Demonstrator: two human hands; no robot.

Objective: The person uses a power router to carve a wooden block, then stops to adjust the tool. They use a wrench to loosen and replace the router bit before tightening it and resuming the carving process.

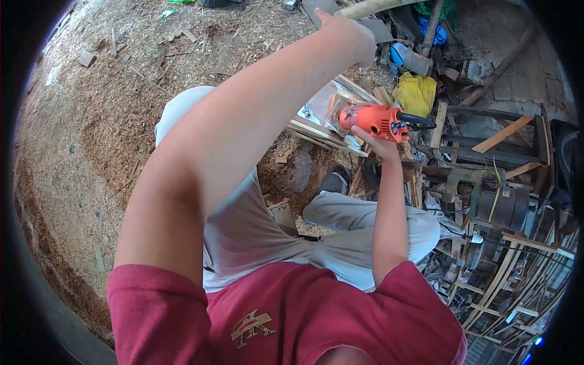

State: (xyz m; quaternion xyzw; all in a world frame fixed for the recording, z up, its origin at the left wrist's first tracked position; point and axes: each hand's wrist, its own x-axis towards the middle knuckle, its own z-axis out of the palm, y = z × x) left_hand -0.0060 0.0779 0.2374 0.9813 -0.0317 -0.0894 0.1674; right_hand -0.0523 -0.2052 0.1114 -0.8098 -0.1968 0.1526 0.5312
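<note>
The person sits low over a floor strewn with wood shavings (91, 152), knees spread and one leg folded inward, a dark shoe (334, 180) showing beyond it. The left arm (243, 109) is the one that catches my eye: it runs from the maroon sleeve (152, 304), bends at the elbow, and the forearm stretches forward and across the body towards the far side. At its end the left hand (350, 33) is bent at the wrist, with one finger sticking out past the near end of a wooden pole (374, 7) and close to a grey board (378, 30). The other fingers are hidden behind the hand, so I cannot tell how far it is closed or whether it has hold of anything.

The right arm (390, 213) comes up much straighter from its sleeve, forearm pointing forward. Its right hand (383, 146) is wrapped around an orange power tool (377, 120), the thumb laid along the near side of the body. The tool is held on its side, its clear base (336, 115) turned towards the left and the black cord end (417, 120) towards the right. It is over the right-hand part of a low, wooden-edged tabletop (313, 129), where a wrench (306, 111) lies on the pale surface. Just beyond the tool is a crumpled yellow cloth (415, 91).
</note>
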